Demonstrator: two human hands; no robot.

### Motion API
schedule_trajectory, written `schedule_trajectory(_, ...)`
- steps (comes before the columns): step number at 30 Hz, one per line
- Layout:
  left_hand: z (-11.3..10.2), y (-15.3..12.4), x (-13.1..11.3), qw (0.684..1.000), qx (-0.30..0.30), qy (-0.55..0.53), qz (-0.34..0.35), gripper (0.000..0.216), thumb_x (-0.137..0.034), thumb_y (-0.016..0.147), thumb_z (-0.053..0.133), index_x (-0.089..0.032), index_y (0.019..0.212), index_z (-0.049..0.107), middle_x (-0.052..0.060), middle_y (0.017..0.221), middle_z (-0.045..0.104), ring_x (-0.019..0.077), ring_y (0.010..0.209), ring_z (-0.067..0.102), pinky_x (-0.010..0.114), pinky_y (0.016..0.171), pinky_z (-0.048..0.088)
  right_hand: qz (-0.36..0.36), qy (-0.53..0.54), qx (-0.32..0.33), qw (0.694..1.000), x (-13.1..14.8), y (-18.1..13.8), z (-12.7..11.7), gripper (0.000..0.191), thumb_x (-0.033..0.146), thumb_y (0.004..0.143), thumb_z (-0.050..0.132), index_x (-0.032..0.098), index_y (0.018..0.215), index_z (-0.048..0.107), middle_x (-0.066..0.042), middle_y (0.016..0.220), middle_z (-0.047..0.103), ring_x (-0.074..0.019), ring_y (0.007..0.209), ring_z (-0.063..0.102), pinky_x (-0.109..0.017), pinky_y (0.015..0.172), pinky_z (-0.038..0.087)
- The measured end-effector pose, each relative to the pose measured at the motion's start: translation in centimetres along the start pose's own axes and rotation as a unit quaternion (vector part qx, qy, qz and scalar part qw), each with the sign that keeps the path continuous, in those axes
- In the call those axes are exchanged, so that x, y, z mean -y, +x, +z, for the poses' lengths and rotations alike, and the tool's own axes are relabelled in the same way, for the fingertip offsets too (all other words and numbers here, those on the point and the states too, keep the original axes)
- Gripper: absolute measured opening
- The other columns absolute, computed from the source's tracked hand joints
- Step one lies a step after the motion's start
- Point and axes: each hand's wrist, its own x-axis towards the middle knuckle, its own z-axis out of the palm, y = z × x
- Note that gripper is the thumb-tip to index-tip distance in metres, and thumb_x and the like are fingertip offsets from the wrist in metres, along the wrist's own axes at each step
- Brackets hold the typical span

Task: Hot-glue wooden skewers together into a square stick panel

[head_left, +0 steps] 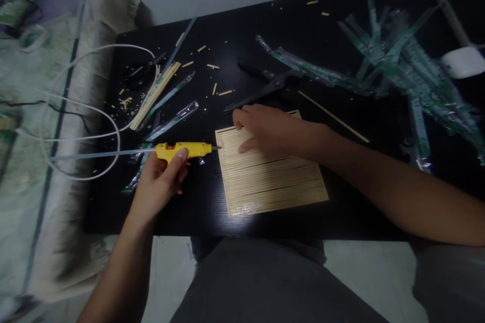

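My left hand (161, 181) is closed around a yellow glue gun (185, 150), whose nozzle points right and sits at the left edge of a flat mat of wooden sticks (273, 181). A clear glue stick (102, 154) juts out of the gun's back toward the left. My right hand (267, 128) rests on the top left part of the mat, fingers curled and pressing down on the sticks. The mat lies on a black table (189, 207) in front of me.
Black scissors (267, 88) lie just behind the mat, a single stick (333, 117) to their right. Loose sticks (157, 92) and plastic wrappers (172, 121) are at the left, with a white cable (98, 111). Several green wrappers (401, 60) pile at the right.
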Motion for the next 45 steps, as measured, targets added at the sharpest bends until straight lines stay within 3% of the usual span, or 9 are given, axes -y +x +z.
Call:
schedule_trajectory(4, -0.2, 0.5, -0.7, 0.999, 0.02, -0.023, 0.009, 0.042, -0.058, 0.092, 0.066, -0.019, 0.078, 0.068, 0.003, 0.066, 0.069, 0.0094, 0.04, 0.046, 0.022, 0.038, 0.043, 0.004, -0.003, 0.001, 1.0, 0.0, 0.1, 0.0, 0.042, 0.028, 0.086, 0.084, 0.016, 0.119, 0.06, -0.013, 0.122, 0.067, -0.0284, 0.108, 0.061, -0.034, 0.088, 0.04)
schedule_trajectory(9, -0.2, 2.2, -1.0, 0.998, 0.055, -0.006, 0.004, 0.05, -0.058, 0.097, 0.058, -0.017, 0.073, 0.071, 0.001, 0.044, 0.056, 0.0114, 0.035, 0.047, 0.022, 0.038, 0.041, -0.001, -0.005, 0.001, 1.0, 0.1, 0.0, 0.0, 0.04, 0.028, 0.087, 0.083, 0.016, 0.117, 0.059, -0.012, 0.121, 0.067, -0.0273, 0.106, 0.061, -0.033, 0.086, 0.039)
schedule_trajectory(14, 0.3, 3.1, -1.1, 0.998, 0.051, -0.011, -0.023, 0.049, -0.054, 0.099, 0.056, -0.017, 0.068, 0.066, 0.005, 0.052, 0.066, 0.0105, 0.034, 0.05, 0.021, 0.039, 0.043, 0.007, -0.002, 0.004, 1.0, 0.3, 0.0, -0.2, 0.04, 0.028, 0.086, 0.084, 0.016, 0.116, 0.06, -0.013, 0.121, 0.067, -0.0271, 0.107, 0.06, -0.033, 0.087, 0.039)
schedule_trajectory(19, 0.4, 3.2, -1.2, 0.998, 0.046, 0.017, -0.029, 0.05, -0.051, 0.098, 0.058, -0.017, 0.063, 0.065, 0.004, 0.045, 0.061, 0.0117, 0.034, 0.053, 0.021, 0.04, 0.042, 0.008, 0.003, 0.007, 1.0, 0.2, 0.0, -0.1, 0.04, 0.028, 0.087, 0.083, 0.016, 0.117, 0.06, -0.013, 0.123, 0.066, -0.0275, 0.108, 0.061, -0.033, 0.088, 0.04)
schedule_trajectory(45, -0.4, 2.8, -1.0, 0.995, 0.069, 0.044, -0.062, 0.056, -0.06, 0.093, 0.062, -0.018, 0.057, 0.066, 0.009, 0.049, 0.065, 0.0164, 0.04, 0.06, 0.023, 0.041, 0.047, 0.004, -0.009, 0.006, 1.0, 0.4, -0.1, -0.3, 0.038, 0.028, 0.087, 0.083, 0.015, 0.115, 0.06, -0.013, 0.12, 0.067, -0.0266, 0.104, 0.06, -0.032, 0.081, 0.039)
